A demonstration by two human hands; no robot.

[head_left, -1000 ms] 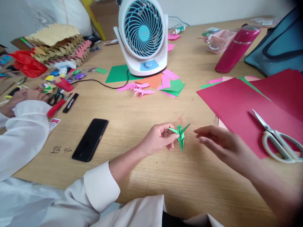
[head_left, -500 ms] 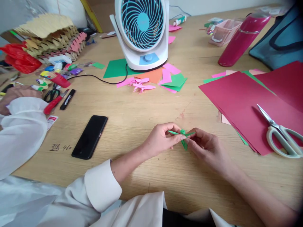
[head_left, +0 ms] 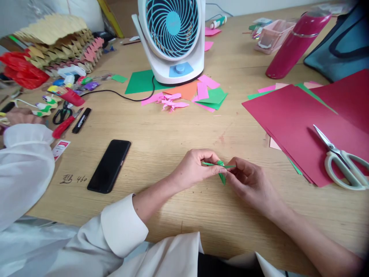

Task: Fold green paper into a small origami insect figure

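Observation:
A small green folded-paper figure point(head_left: 221, 177) with thin pointed arms is held just above the wooden table. My left hand point(head_left: 198, 165) pinches it between thumb and fingers from the left, partly covering it. On the other side, my right hand point(head_left: 249, 181) has its thumb and curled index finger at the figure's right point. The fingertips of both hands nearly meet. Farther back lie pink folded-paper figures point(head_left: 173, 103) of a spiky shape.
A black phone point(head_left: 109, 166) lies left. Scissors point(head_left: 336, 154) rest on red paper sheets point(head_left: 285, 127) at right. Behind stand a white fan point(head_left: 175, 46) and a magenta flask point(head_left: 296, 46). Another person's hand point(head_left: 24, 116) is at far left, near a red-handled knife point(head_left: 65, 126).
The green figure has tipped slightly and shifted a little left within my fingers. Both my hands stay close together. The other person's hand at far left has moved slightly.

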